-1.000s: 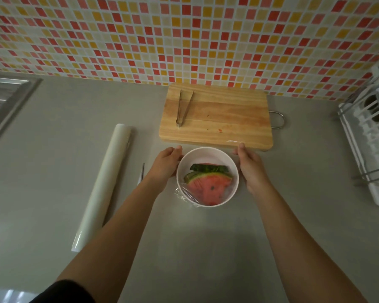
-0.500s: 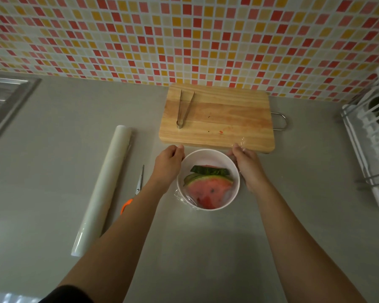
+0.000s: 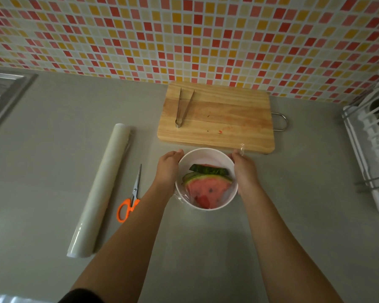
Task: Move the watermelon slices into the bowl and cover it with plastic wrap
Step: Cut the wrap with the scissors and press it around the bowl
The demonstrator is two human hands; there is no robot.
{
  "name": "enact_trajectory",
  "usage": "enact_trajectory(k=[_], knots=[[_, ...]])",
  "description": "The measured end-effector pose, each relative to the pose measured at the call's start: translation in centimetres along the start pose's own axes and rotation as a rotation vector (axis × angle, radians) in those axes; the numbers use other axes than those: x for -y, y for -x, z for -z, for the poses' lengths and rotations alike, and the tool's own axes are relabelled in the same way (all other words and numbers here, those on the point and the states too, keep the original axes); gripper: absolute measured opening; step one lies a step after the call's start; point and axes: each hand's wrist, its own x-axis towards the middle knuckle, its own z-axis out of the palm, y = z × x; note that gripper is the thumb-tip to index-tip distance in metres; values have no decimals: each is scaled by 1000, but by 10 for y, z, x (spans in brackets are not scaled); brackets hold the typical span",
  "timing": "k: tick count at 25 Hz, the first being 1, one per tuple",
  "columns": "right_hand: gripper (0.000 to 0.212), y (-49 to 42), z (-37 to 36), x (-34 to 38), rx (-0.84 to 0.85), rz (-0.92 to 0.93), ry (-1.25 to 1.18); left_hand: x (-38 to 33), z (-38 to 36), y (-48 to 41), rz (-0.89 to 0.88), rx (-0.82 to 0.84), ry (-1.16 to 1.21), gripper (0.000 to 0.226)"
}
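A white bowl stands on the grey counter just in front of the wooden cutting board. Watermelon slices lie inside it under a sheet of clear plastic wrap stretched over the rim. My left hand presses against the bowl's left side, fingers curled on the wrap at the rim. My right hand cups the right side, and a loose corner of wrap sticks up by its fingertips. The roll of plastic wrap lies to the left.
Orange-handled scissors lie between the roll and my left arm. Metal tongs rest on the board's left part. A white dish rack fills the right edge, a sink the far left. A tiled wall runs behind.
My two hands have slid a little along the bowl's sides, pressing the wrap down. My left arm has shifted right and uncovered the scissors. The bowl stays in place.
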Motion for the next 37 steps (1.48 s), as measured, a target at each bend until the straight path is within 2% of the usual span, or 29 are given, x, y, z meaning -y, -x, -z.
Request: enact_trajectory(k=[3, 5, 8, 13, 19, 25, 28, 30, 32, 35, 37], knots=[[32, 0, -1, -1, -56, -31, 36, 1, 0, 2, 23, -39, 141, 18], [28, -1, -2, -1, -87, -5, 50, 1, 0, 3, 56, -23, 187, 35], [47, 0, -2, 1, -152, 15, 37, 0, 1, 5, 71, 14, 187, 51], [55, 5, -2, 0, -215, 83, 32, -4, -3, 5, 23, 12, 112, 41], [51, 3, -2, -3, -214, 115, 24, -6, -2, 3, 39, 42, -12, 44], [45, -5, -3, -4, -197, 108, 58, 0, 10, -4, -12, 120, -82, 25], [43, -10, 0, -3, -128, 82, 99, 2, 16, -11, -132, 10, -286, 20], [39, -12, 3, -2, -78, 51, 101, 7, 19, -13, -293, -80, -553, 22], [35, -14, 8, 0, -25, 6, 104, 16, 22, -14, -453, -154, -713, 24], [21, -16, 22, 6, 53, -117, 24, 25, 29, -13, -502, -271, -737, 26], [34, -20, 37, 9, -2, -108, 59, 21, 33, -11, -457, -369, -677, 28]])
